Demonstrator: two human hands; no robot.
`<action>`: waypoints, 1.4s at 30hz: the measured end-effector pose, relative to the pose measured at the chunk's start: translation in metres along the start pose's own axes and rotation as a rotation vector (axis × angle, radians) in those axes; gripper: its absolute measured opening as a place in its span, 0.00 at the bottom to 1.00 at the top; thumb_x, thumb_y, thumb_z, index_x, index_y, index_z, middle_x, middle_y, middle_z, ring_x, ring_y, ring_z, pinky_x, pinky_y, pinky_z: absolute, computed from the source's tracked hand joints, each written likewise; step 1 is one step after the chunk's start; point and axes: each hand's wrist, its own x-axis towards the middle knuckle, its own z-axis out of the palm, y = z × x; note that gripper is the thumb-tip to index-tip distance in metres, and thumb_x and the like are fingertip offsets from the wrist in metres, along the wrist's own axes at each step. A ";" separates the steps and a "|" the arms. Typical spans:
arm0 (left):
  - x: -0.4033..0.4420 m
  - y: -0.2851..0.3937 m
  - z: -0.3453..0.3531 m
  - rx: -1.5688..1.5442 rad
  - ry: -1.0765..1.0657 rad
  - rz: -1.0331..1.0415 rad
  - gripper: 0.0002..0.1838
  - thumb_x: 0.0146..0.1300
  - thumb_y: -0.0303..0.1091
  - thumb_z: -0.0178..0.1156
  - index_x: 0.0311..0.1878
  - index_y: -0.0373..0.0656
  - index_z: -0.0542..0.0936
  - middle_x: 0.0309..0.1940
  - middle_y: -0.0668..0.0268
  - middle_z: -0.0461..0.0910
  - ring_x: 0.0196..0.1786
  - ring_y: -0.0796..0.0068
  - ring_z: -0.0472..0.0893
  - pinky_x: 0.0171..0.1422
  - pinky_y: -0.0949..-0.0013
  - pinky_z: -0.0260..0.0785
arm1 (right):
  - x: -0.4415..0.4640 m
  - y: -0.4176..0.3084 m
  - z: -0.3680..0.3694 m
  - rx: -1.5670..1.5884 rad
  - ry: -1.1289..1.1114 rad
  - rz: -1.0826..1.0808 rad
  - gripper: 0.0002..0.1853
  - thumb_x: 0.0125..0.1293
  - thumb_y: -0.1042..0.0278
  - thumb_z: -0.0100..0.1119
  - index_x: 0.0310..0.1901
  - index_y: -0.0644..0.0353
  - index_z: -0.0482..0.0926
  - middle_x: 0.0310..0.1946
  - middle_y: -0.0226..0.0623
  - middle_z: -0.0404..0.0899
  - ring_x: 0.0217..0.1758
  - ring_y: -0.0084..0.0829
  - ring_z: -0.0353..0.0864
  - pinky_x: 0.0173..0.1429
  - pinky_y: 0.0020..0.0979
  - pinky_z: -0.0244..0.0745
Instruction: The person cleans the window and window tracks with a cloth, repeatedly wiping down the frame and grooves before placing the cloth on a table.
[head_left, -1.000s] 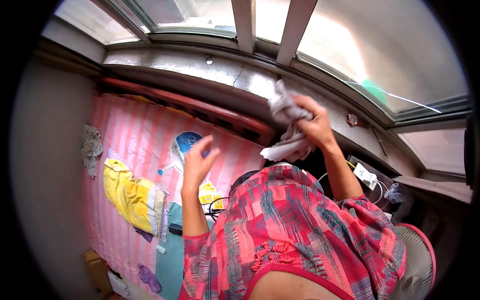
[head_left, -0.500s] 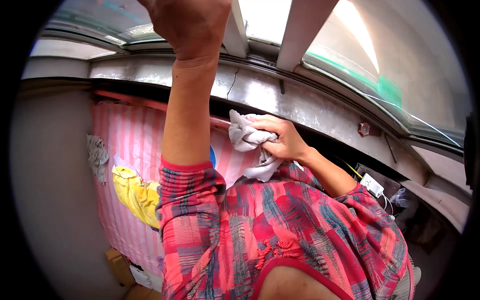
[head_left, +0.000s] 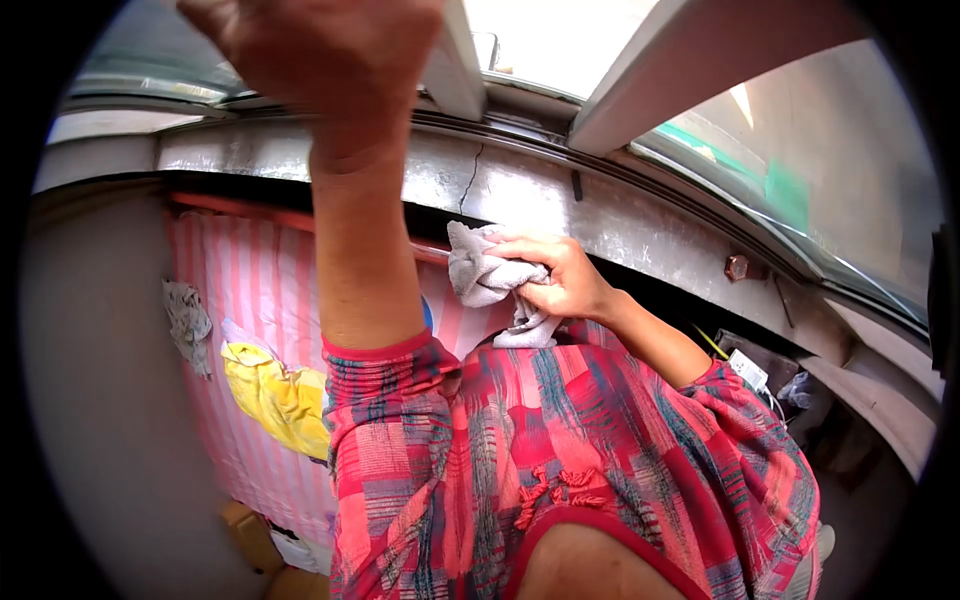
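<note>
Head view: right hand has its fingers closed around a bunched gray cloth, positioned before the shirt, near the front edge of the window sill; contact with that edge cannot be told. Left hand is raised, blurred and cut by the view's top edge; its fingers' state cannot be told. A dark gap follows the sill's front edge. Yellow cloth lies on the striped sheet, left of the raised arm.
</note>
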 end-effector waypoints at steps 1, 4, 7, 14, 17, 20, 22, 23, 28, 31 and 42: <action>0.001 -0.007 -0.001 0.015 -0.011 -0.002 0.46 0.39 0.24 0.73 0.67 0.40 0.65 0.48 0.62 0.70 0.41 0.74 0.74 0.35 0.76 0.79 | -0.002 0.000 0.000 0.005 0.011 0.003 0.25 0.42 0.79 0.54 0.49 0.63 0.80 0.52 0.50 0.77 0.59 0.46 0.75 0.64 0.37 0.68; 0.007 -0.027 -0.011 0.100 -0.042 -0.054 0.47 0.40 0.29 0.75 0.68 0.39 0.64 0.53 0.57 0.69 0.45 0.67 0.75 0.47 0.69 0.73 | -0.011 0.004 0.002 0.037 0.010 0.042 0.24 0.44 0.79 0.55 0.48 0.63 0.80 0.50 0.49 0.78 0.55 0.45 0.77 0.61 0.36 0.70; 0.016 -0.055 -0.020 0.124 -0.041 -0.046 0.34 0.39 0.41 0.80 0.51 0.41 0.79 0.46 0.59 0.78 0.46 0.67 0.78 0.49 0.68 0.75 | -0.016 0.001 0.001 0.089 0.005 0.045 0.24 0.44 0.79 0.56 0.48 0.64 0.80 0.49 0.49 0.78 0.54 0.45 0.78 0.60 0.35 0.71; 0.027 -0.106 -0.034 0.109 -0.129 -0.277 0.37 0.38 0.43 0.81 0.52 0.42 0.75 0.43 0.61 0.79 0.42 0.68 0.81 0.48 0.67 0.75 | -0.024 -0.003 -0.012 0.032 -0.020 -0.027 0.23 0.48 0.80 0.60 0.50 0.66 0.78 0.50 0.46 0.78 0.54 0.39 0.78 0.59 0.34 0.70; 0.024 -0.106 -0.041 0.093 -0.211 -0.357 0.47 0.40 0.48 0.80 0.63 0.40 0.67 0.46 0.61 0.79 0.46 0.69 0.81 0.51 0.67 0.73 | -0.029 -0.013 -0.017 0.189 -0.036 0.147 0.24 0.52 0.78 0.59 0.54 0.63 0.75 0.49 0.40 0.78 0.54 0.32 0.77 0.59 0.32 0.70; -0.004 -0.101 -0.063 0.277 -0.299 -0.321 0.41 0.47 0.49 0.75 0.61 0.35 0.70 0.49 0.59 0.78 0.49 0.69 0.79 0.52 0.68 0.71 | -0.036 -0.015 -0.018 0.853 0.082 0.407 0.27 0.59 0.68 0.56 0.62 0.62 0.67 0.49 0.34 0.75 0.50 0.24 0.75 0.58 0.27 0.69; -0.034 -0.064 -0.094 -0.070 -0.446 -0.698 0.32 0.54 0.45 0.71 0.57 0.34 0.74 0.49 0.59 0.78 0.47 0.71 0.79 0.51 0.70 0.71 | -0.033 -0.028 -0.021 1.014 0.155 0.375 0.28 0.60 0.65 0.54 0.63 0.62 0.66 0.50 0.34 0.74 0.51 0.24 0.74 0.58 0.26 0.69; -0.052 -0.036 -0.110 -0.339 -0.517 -0.959 0.31 0.55 0.43 0.71 0.57 0.34 0.74 0.49 0.61 0.79 0.47 0.72 0.79 0.52 0.71 0.71 | -0.032 -0.027 -0.019 1.018 0.195 0.324 0.27 0.60 0.67 0.55 0.62 0.62 0.67 0.50 0.35 0.74 0.52 0.24 0.74 0.58 0.26 0.69; -0.175 0.040 -0.177 -0.988 -0.768 -1.348 0.46 0.51 0.46 0.73 0.69 0.39 0.61 0.60 0.61 0.70 0.62 0.70 0.70 0.66 0.66 0.62 | -0.020 -0.047 -0.002 -0.036 0.224 -0.084 0.33 0.53 0.72 0.62 0.63 0.62 0.65 0.59 0.47 0.69 0.61 0.39 0.70 0.65 0.36 0.64; -0.203 0.083 -0.189 -1.377 -0.465 -1.476 0.49 0.54 0.52 0.70 0.71 0.40 0.56 0.65 0.63 0.64 0.67 0.68 0.66 0.70 0.63 0.58 | -0.018 -0.080 0.023 -0.247 -0.010 -0.287 0.44 0.47 0.68 0.67 0.69 0.61 0.60 0.69 0.54 0.56 0.71 0.49 0.58 0.72 0.40 0.54; -0.212 0.086 -0.272 -1.464 -0.006 -1.431 0.44 0.62 0.64 0.52 0.71 0.40 0.57 0.67 0.57 0.64 0.68 0.59 0.66 0.72 0.55 0.57 | -0.063 -0.072 0.068 0.321 0.023 0.125 0.26 0.64 0.74 0.54 0.65 0.64 0.66 0.60 0.38 0.71 0.61 0.28 0.70 0.65 0.30 0.63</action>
